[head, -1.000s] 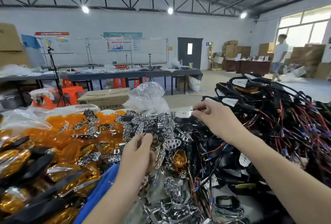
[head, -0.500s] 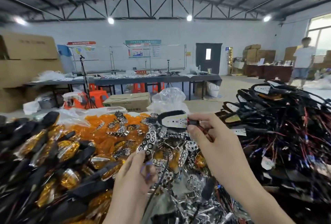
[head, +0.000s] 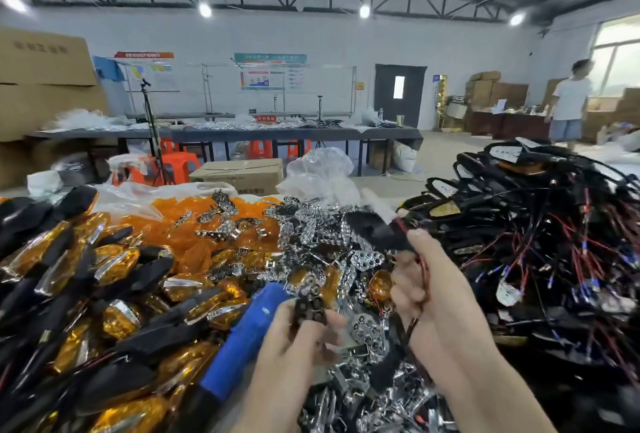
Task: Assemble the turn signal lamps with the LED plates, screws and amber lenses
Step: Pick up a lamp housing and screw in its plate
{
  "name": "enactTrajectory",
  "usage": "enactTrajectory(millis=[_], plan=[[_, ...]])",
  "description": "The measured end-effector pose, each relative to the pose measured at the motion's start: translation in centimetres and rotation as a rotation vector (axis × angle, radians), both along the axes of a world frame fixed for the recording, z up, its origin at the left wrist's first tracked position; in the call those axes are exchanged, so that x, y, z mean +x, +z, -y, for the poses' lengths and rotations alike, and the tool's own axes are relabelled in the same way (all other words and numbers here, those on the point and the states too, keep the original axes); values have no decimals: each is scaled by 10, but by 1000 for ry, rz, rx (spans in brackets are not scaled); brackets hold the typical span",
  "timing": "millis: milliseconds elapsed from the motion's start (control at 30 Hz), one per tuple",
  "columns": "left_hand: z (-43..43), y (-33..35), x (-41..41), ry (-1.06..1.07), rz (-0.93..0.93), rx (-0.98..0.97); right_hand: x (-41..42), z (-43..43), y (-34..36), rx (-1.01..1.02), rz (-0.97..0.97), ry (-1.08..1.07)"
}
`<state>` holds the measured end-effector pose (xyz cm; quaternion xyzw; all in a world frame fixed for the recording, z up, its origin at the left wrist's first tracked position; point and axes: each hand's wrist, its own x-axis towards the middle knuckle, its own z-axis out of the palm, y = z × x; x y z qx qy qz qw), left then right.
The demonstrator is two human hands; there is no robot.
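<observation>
Open floor [head: 446, 150] beyond crowded parts heap [head: 304, 235]

Red sign [head: 266, 118] on far table [head: 277, 135], approx. 不合格区, wall posters [head: 270, 73] & carton [head: 242, 173] print too blurry

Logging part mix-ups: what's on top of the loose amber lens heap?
Chrome LED plates lie scattered across the amber lens heap, denser toward its right side. Whatever lies beneath those plates and deeper in the heap is covered.
</observation>
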<state>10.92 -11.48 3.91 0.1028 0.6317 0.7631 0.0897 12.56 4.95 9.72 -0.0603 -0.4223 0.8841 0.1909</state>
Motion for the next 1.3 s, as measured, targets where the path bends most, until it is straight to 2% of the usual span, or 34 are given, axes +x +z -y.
enactTrajectory(millis=[133,200,300,400,533,667,833,967,1067,1300], plan=[[-22,-19,13,-139,-265,-457,2,-15,1,-303,-71,-19],[-28,-24,16,-176,-331,-587,2,-19,-3,-406,-87,-53],[-24,-19,15,-206,-312,-586,3,-22,-11,-464,-86,-110],[-11,-10,9,-194,-322,-528,5,-25,-19,-403,-85,-170],[13,-7,-1,-189,-449,-658,5,-26,-32,-201,-37,-212],[37,-9,-8,-228,-425,-745,6,-28,-44,-113,-35,-186],[55,-13,-17,-111,-405,-862,5,-23,-60,-77,58,-202],[69,-15,-21,-60,-434,-915,4,-19,-72,42,132,-189],[77,-15,-22,-5,-431,-925,3,-19,-78,-22,131,-122],[88,-8,-21,-31,-467,-1013,2,-28,-86,-219,146,38]])
